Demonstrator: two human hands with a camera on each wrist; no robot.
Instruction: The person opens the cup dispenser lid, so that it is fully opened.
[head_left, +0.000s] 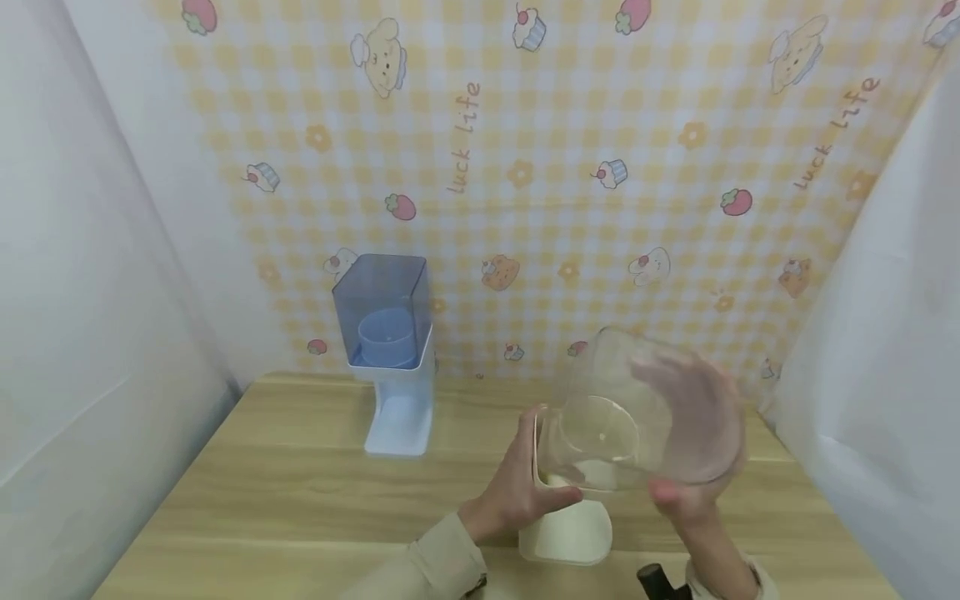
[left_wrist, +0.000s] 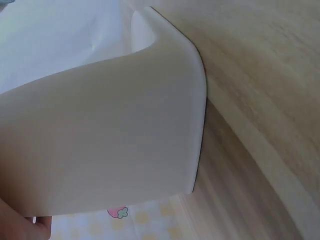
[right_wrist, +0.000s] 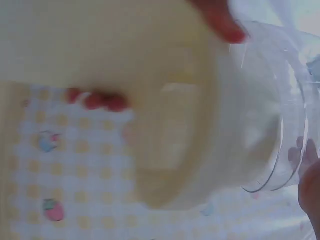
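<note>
Well, a blue-and-white dispenser [head_left: 388, 354] stands on the table [head_left: 247, 500], toward ten o'clock from the left hand [head_left: 520, 483]. That hand has its grip round a cream stand [head_left: 567, 533], whose foot shows toward four o'clock. Toward two o'clock is a tilted clear tub [head_left: 647, 419], held by the right hand [head_left: 707, 446].

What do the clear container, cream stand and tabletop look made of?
Clear container: probably glossy plastic, transparent with shiny rim lines, though glass isn't ruled out. Cream stand: likely moulded plastic, smooth and satin, with rounded edges. Tabletop: grain suggests wood, possibly laminate.
</note>
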